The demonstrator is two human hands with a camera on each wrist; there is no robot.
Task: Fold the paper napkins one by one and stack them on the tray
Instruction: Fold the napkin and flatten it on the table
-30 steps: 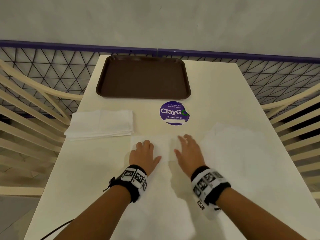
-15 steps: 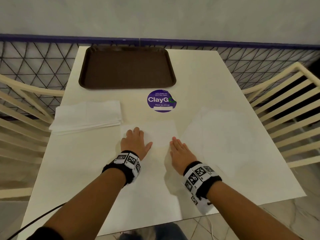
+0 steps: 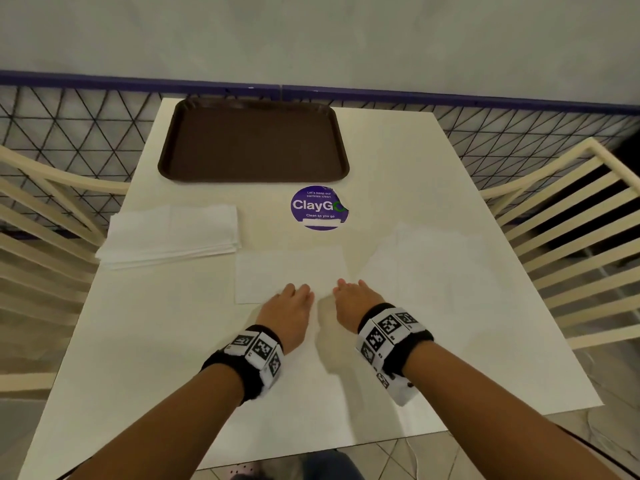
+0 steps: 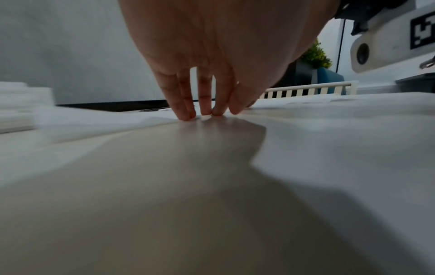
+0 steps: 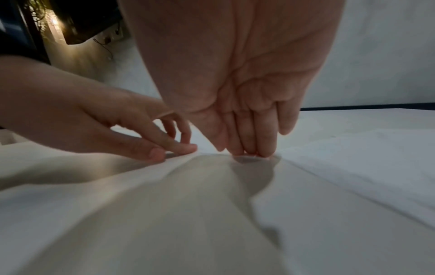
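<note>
On the white table (image 3: 398,161), a napkin (image 3: 291,271) lying flat below the purple sticker (image 3: 318,207), left hand (image 3: 287,311) and right hand (image 3: 351,304) pressing its near edge with straight fingertips (image 4: 186,111), gripping nothing, napkin stack (image 3: 169,237) at left, brown tray (image 3: 252,140) beyond.

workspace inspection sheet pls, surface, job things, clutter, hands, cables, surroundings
surface: white table, round purple ClayGo sticker near its middle.
job's things: brown tray at the far edge, no napkins on it; napkin stack at left; napkin being folded in the middle; open napkin at right.
clutter: nothing seen.
hands: left hand and right hand side by side, fingertips pressing the napkin being folded.
cables: thin dark cable near the left forearm.
surroundings: cream slatted chairs on both sides, black mesh fence, grey wall behind.
</note>
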